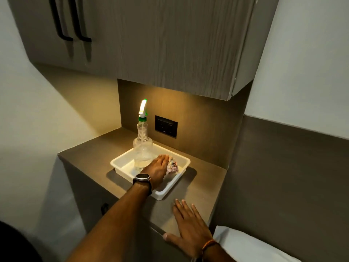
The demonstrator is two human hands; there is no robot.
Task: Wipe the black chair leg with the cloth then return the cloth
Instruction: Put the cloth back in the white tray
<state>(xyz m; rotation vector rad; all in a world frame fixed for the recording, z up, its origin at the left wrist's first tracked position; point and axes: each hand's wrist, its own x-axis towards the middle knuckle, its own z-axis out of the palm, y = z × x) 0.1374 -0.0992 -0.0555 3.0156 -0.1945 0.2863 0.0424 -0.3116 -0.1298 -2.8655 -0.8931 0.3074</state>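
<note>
Spray bottle (143, 146) beside cloth (172, 165) in tray (166, 191).

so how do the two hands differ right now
The left hand reaches into the white tray and is on the cloth; whether its grip has closed is hidden. The right hand lies flat, fingers spread, on the countertop, holding nothing. The left wrist wears a watch, the right a thin orange band. Both are bare.

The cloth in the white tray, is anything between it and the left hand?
Nothing visible. The left hand lies right on the cloth inside the white tray. The spray bottle stands in the tray beside the hand, not between them.
</note>
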